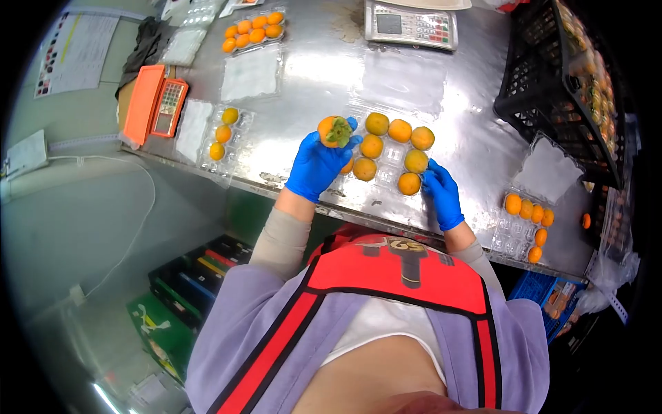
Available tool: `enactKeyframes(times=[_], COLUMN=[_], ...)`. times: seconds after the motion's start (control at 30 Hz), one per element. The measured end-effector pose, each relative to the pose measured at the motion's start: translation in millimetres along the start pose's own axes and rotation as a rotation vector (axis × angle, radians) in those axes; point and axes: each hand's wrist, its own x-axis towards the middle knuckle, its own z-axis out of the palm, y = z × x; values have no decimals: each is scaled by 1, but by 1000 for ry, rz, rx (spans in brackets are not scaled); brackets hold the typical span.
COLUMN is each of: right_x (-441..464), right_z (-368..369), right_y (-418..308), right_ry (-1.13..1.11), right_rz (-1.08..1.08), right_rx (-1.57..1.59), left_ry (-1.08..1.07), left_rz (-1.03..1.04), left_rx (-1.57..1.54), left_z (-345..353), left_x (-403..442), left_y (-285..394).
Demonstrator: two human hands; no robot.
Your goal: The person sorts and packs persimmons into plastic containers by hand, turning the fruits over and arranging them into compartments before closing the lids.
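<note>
Blue gloves cover both hands. My left hand [316,164] grips an orange persimmon [334,132] with its green leafy top showing, raised over the left side of a clear plastic tray [391,153]. Several orange fruits sit in that tray's cups, and some cups between them hold nothing. Another fruit is partly hidden behind my left hand. My right hand [443,193] is at the tray's lower right edge, beside an orange fruit [409,183]. Its fingers are close together at the edge, and what they pinch is too small to make out.
Part-filled trays stand at the left [223,134] and right [529,219], and a filled one [254,32] at the back left. Further items are an orange scale [169,107], a grey scale [412,26], a black crate [538,90] and the metal table's front edge [269,191].
</note>
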Motion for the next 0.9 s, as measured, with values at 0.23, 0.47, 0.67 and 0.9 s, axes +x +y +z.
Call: enactKeyframes(times=[0.23, 0.47, 0.67, 0.9], right_x=[11, 25, 35, 35], right_z=[-5, -13, -22, -4], right_y=[-4, -14, -19, -32], right_ry=[-84, -141, -65, -69], right_rz=[-13, 41, -292, -389], right_rx=[-38, -106, -401, -512], left_ry=[69, 72, 112, 299], left_rz=[234, 420, 434, 600], left_rx=[340, 555, 702, 1614], left_z=[16, 30, 41, -15], left_x=[-10, -19, -20, 6], left_y=[-5, -6, -5, -12])
